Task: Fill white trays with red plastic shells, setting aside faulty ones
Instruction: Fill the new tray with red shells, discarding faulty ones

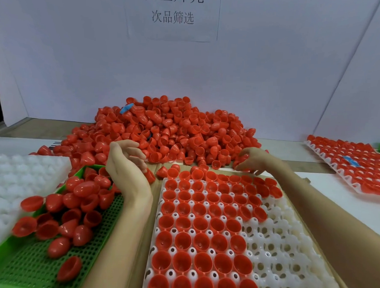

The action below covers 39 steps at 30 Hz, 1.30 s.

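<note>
Head view looks down on a sorting bench, and most of what lies on it is placed to shorten reaches. The pile (163,129) of loose red shells sits at centre frame against the white backboard, its near edge spilling right up to the far rim of the tray (278,245) being filled, so a shell travels almost no way from heap to socket. That tray fills the lower centre and right; its left columns and far rows hold shells mouth-up, while the lower right sockets stand bare, so the job looks a bit over half done on this tray.

The left hand (127,163) hangs at the pile's near edge, just left of the tray's far corner, fingers curled inward around what seems to be a shell (150,174) peeking out below them; I judge it closed on that shell, though the fingers hide most of it. It also sits directly above the far end of the green bin (74,267) at lower left, where shells lie jumbled on their sides, probably the rejects, kept on the opposite side from the good work so the two cannot mix.

The right hand (252,160) reaches into the pile's right flank just beyond the tray's far edge, fingers spread and bent down over several shells; whether it has actually pinched one I cannot tell.

An empty tray stack (15,179) waits at far left, and a filled tray (353,166) rests at upper right, well clear.
</note>
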Tool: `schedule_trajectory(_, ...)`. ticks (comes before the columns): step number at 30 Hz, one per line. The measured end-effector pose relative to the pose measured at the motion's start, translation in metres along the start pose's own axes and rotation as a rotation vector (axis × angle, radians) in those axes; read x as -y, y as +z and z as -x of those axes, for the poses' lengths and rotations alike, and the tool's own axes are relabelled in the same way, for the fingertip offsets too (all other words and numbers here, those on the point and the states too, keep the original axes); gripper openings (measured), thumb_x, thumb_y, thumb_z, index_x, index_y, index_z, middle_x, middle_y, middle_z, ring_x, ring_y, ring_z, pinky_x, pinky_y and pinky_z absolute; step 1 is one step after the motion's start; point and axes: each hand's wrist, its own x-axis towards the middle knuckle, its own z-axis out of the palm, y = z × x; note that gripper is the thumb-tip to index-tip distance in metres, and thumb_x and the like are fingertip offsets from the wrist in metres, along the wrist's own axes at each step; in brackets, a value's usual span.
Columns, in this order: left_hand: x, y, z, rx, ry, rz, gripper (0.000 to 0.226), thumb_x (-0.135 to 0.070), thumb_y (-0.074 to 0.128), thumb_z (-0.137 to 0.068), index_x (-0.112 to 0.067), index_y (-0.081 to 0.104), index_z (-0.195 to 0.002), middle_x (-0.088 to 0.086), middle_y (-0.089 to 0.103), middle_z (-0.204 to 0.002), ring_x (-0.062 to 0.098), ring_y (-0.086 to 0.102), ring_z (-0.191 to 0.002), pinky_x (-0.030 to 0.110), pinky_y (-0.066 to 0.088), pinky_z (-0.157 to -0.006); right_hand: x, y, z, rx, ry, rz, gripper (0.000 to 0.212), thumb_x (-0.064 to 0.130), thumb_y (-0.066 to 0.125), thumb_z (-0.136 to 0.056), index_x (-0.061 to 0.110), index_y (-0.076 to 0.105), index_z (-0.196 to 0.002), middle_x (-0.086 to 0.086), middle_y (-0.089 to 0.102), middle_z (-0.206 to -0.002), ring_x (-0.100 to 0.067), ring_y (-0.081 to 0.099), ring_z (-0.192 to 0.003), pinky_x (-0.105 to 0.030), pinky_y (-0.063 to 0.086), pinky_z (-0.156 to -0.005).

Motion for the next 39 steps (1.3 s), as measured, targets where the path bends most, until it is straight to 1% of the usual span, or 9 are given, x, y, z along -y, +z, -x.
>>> schedule_trajectory(4, 0.000, -0.001, 0.000, 0.031, 0.001, -0.003, 0.045, -0.024, 0.029, -0.106, -0.018, 0.060, -0.074, -0.007, 0.055, -0.054, 0.007, 0.045, -0.046, 0.022, 0.037, -0.047, 0.017, 0.015, -0.008, 0.000, -0.152, 0.119, 0.053, 0.019, 0.080, -0.083, 0.020, 0.060, -0.133, -0.007, 0.053, -0.135, -0.024, 0.063, -0.100, -0.027, 0.058, -0.068)
schedule_trajectory(7, 0.001, -0.002, -0.001, 0.027, -0.027, -0.023, 0.045, -0.025, 0.029, -0.106, -0.019, 0.060, -0.073, -0.007, 0.054, -0.054, 0.007, 0.045, -0.046, 0.022, 0.038, -0.049, 0.023, 0.023, -0.010, -0.076, -0.231, 0.175, 0.028, 0.013, 0.075, -0.086, 0.024, 0.070, -0.111, -0.005, 0.061, -0.129, -0.021, 0.062, -0.102, -0.028, 0.053, -0.077)
schedule_trajectory(10, 0.001, -0.002, -0.002, 0.037, -0.038, -0.029, 0.046, -0.025, 0.029, -0.106, -0.020, 0.060, -0.073, -0.008, 0.054, -0.054, 0.008, 0.045, -0.046, 0.022, 0.038, -0.050, 0.021, 0.019, -0.009, -0.163, -0.260, 0.020, 0.014, 0.013, 0.075, -0.086, 0.027, 0.072, -0.088, -0.001, 0.066, -0.113, -0.019, 0.060, -0.101, -0.025, 0.046, -0.075)
schedule_trajectory(13, 0.000, -0.002, -0.001, 0.049, -0.045, -0.035, 0.047, -0.026, 0.029, -0.107, -0.019, 0.060, -0.073, -0.006, 0.055, -0.055, 0.008, 0.046, -0.046, 0.021, 0.039, -0.048, 0.019, 0.013, -0.004, -0.265, -0.275, -0.107, 0.014, 0.010, 0.073, -0.087, 0.022, 0.077, -0.093, 0.001, 0.067, -0.107, -0.014, 0.060, -0.094, -0.020, 0.047, -0.069)
schedule_trajectory(19, 0.002, -0.001, 0.001, 0.100, -0.071, -0.048, 0.047, -0.027, 0.030, -0.108, -0.019, 0.062, -0.074, -0.005, 0.056, -0.057, 0.008, 0.047, -0.046, 0.019, 0.039, -0.046, 0.019, 0.007, 0.004, -0.455, -0.252, -0.309, 0.036, -0.009, 0.059, -0.083, 0.023, 0.074, -0.074, 0.001, 0.074, -0.086, -0.013, 0.064, -0.067, -0.017, 0.050, -0.054)
schedule_trajectory(25, 0.002, 0.000, 0.004, 0.119, -0.075, -0.076, 0.046, -0.027, 0.031, -0.107, -0.019, 0.062, -0.074, -0.004, 0.056, -0.058, 0.007, 0.048, -0.047, 0.020, 0.040, -0.045, 0.014, 0.015, -0.004, -0.329, -0.234, -0.155, 0.030, 0.005, 0.070, -0.088, 0.016, 0.071, -0.116, -0.008, 0.067, -0.123, -0.021, 0.064, -0.105, -0.024, 0.051, -0.077)
schedule_trajectory(29, 0.002, 0.000, 0.005, 0.120, -0.078, -0.093, 0.046, -0.026, 0.032, -0.107, -0.018, 0.062, -0.074, -0.003, 0.056, -0.059, 0.007, 0.048, -0.046, 0.021, 0.039, -0.046, 0.011, 0.021, -0.008, -0.209, -0.249, 0.019, 0.034, 0.015, 0.073, -0.089, 0.017, 0.069, -0.122, -0.005, 0.063, -0.134, -0.023, 0.059, -0.120, -0.028, 0.046, -0.089)
schedule_trajectory(35, 0.002, 0.000, 0.006, 0.132, -0.085, -0.101, 0.046, -0.025, 0.032, -0.107, -0.018, 0.062, -0.073, -0.002, 0.056, -0.060, 0.007, 0.048, -0.047, 0.021, 0.039, -0.046, 0.010, 0.026, -0.008, -0.205, -0.262, 0.103, 0.033, -0.002, 0.065, -0.086, 0.014, 0.074, -0.113, -0.005, 0.065, -0.130, -0.023, 0.061, -0.118, -0.024, 0.046, -0.085)
schedule_trajectory(39, 0.003, 0.000, 0.006, 0.128, -0.100, -0.104, 0.045, -0.025, 0.033, -0.106, -0.019, 0.062, -0.073, -0.005, 0.056, -0.057, 0.005, 0.049, -0.046, 0.019, 0.039, -0.045, 0.007, 0.025, -0.011, -0.188, -0.213, 0.194, 0.019, 0.005, 0.065, -0.088, 0.007, 0.077, -0.101, -0.009, 0.073, -0.109, -0.026, 0.069, -0.095, -0.033, 0.060, -0.084)
